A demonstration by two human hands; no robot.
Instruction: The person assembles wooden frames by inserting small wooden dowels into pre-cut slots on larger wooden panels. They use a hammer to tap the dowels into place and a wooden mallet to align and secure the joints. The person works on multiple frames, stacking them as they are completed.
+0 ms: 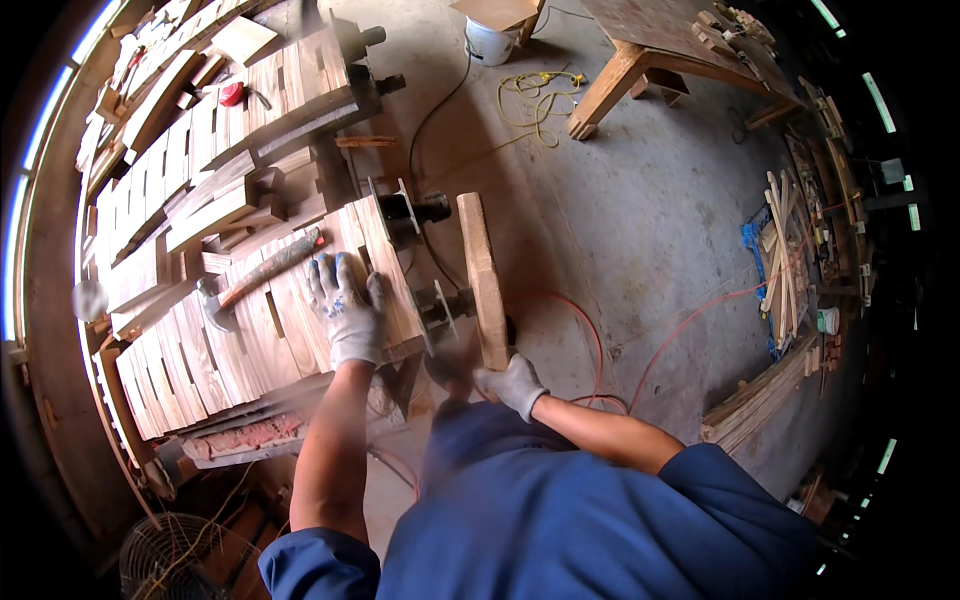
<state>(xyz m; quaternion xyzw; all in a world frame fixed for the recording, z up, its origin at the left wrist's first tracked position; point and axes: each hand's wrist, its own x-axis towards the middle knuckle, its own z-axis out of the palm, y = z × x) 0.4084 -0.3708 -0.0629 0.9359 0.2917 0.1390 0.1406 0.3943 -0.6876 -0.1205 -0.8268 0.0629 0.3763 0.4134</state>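
My left hand (350, 312), in a pale work glove, lies with spread fingers on a row of pale wooden pieces (292, 335) with dark slots between them. A hammer (268, 270) with a worn handle rests on the same row, just left of my fingers. My right hand (515, 386), gloved too, is closed round the lower end of a long, thick wooden block (482, 275). The block stands out beyond the row's right end, beside the metal clamp ends (432, 305).
More slotted wooden rows and loose blocks (212, 215) fill the far left, with a red tape measure (232, 94) on top. A wooden table (640, 55) and white bucket (490, 45) stand farther off. Yellow cord (540, 108) and a red hose (690, 318) cross the floor.
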